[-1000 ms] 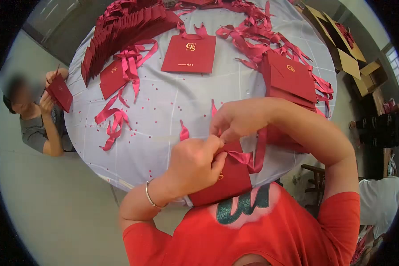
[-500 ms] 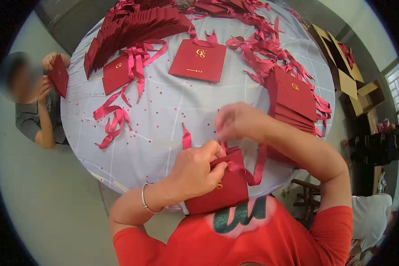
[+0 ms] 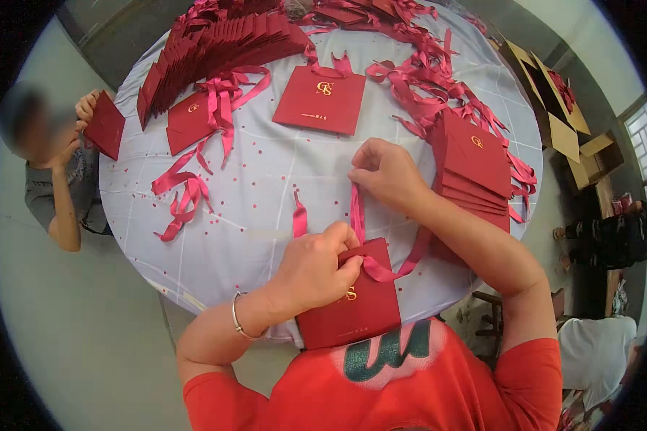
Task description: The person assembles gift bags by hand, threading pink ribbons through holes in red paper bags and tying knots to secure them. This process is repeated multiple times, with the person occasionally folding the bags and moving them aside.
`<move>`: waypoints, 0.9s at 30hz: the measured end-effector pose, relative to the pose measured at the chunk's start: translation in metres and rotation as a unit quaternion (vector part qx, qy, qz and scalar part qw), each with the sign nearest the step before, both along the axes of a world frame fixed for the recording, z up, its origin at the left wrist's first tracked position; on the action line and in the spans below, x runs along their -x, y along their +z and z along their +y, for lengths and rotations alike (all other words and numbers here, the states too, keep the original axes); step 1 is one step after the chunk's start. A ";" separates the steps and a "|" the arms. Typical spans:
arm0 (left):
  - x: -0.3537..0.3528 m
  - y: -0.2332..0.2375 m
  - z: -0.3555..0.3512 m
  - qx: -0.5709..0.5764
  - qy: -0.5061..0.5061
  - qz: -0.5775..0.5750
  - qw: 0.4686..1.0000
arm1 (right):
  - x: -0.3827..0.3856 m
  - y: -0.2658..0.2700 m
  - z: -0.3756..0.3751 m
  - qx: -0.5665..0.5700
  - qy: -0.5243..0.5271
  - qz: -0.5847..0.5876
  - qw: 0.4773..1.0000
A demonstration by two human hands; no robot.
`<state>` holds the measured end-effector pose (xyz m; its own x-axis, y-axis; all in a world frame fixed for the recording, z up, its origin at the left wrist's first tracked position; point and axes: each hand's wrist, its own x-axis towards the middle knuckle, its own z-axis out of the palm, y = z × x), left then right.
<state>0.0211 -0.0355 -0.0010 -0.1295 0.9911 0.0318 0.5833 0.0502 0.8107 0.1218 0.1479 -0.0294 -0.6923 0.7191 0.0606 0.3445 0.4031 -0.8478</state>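
A red paper bag with a gold logo (image 3: 352, 316) stands at the table's near edge, against the red shirt. My left hand (image 3: 316, 269) pinches its top edge where a pink ribbon (image 3: 402, 269) comes out. Above the bag, my right hand (image 3: 381, 171) has its fingertips closed on a pink ribbon (image 3: 357, 212) stretched upward from the bag's top. Another ribbon end (image 3: 300, 219) sticks up behind my left hand. Beyond my hands, a red bag with ribbon handles (image 3: 320, 100) lies flat on the cloth.
Red bags (image 3: 474, 161) are stacked at right beside tangled ribbons (image 3: 438, 86). A long row of bags (image 3: 216, 54) fills the back left. Loose ribbon (image 3: 187, 205) and red dots lie on the tablecloth (image 3: 266, 179). Another person holds a red bag (image 3: 106, 126) at left. Cardboard boxes (image 3: 564, 136) stand at right.
My right hand has moved up, drawing the ribbon taut from the bag. My left hand stays at the bag's top. The other person's bag has shifted slightly right.
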 end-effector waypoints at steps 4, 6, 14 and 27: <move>0.002 -0.008 0.003 0.004 0.002 0.009 1.000 | -0.001 0.004 0.000 -0.015 0.000 -0.013 1.000; 0.003 -0.009 0.006 0.036 -0.005 0.014 0.999 | -0.005 0.009 -0.001 -0.049 0.005 -0.004 0.999; 0.007 -0.016 0.008 0.050 -0.005 -0.004 0.999 | -0.080 0.070 -0.047 -0.054 0.171 -0.133 0.975; 0.009 -0.024 0.012 0.063 0.030 -0.081 0.994 | -0.125 0.103 -0.075 0.315 0.152 0.018 0.937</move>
